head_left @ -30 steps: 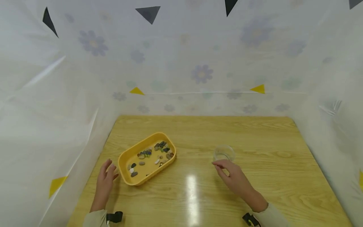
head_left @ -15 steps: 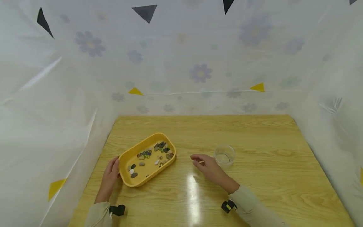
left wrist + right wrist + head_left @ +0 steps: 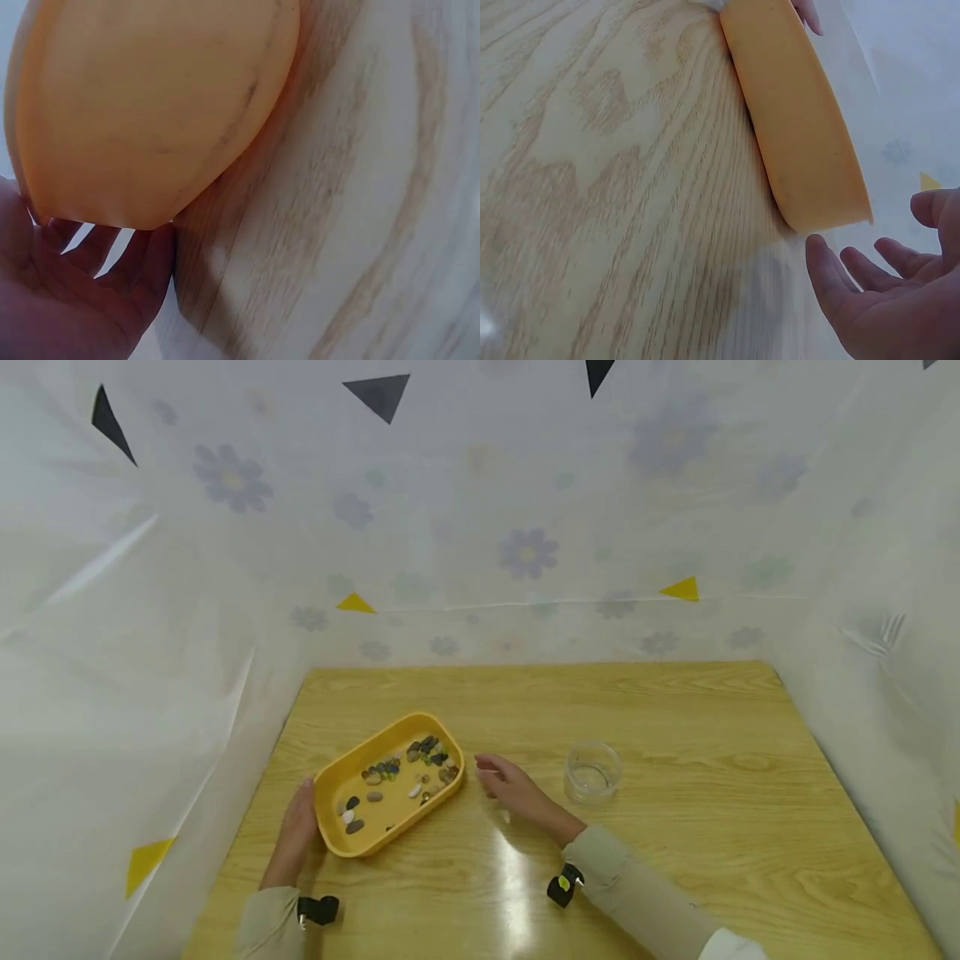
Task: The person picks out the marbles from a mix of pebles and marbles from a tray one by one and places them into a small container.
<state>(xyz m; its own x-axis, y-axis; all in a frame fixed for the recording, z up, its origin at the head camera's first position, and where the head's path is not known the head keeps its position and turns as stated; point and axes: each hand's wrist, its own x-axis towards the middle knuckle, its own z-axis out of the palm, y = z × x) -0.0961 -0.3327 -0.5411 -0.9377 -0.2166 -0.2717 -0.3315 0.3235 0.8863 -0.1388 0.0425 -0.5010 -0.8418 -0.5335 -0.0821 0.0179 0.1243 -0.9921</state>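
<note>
A yellow oblong tray (image 3: 327, 785) lies on the wooden table (image 3: 675, 710) and holds several small pebbles (image 3: 420, 760). My left hand (image 3: 297, 823) rests flat against the tray's near left end; the left wrist view shows its fingers (image 3: 127, 259) straight against the tray wall (image 3: 150, 112). My right hand (image 3: 501, 783) hovers just right of the tray with fingers spread and holds nothing; in the right wrist view its fingers (image 3: 870, 270) reach toward the tray's end (image 3: 802, 135). A small clear glass cup (image 3: 593, 771) stands to the right of that hand.
White flower-print sheeting (image 3: 525, 552) walls the table on the left, back and right. A bright glare patch (image 3: 510, 852) lies on the wood near the front. Black wrist devices (image 3: 562, 887) sit on both sleeves.
My right hand has moved left from the glass cup to beside the tray. My left hand has come up against the tray's left end.
</note>
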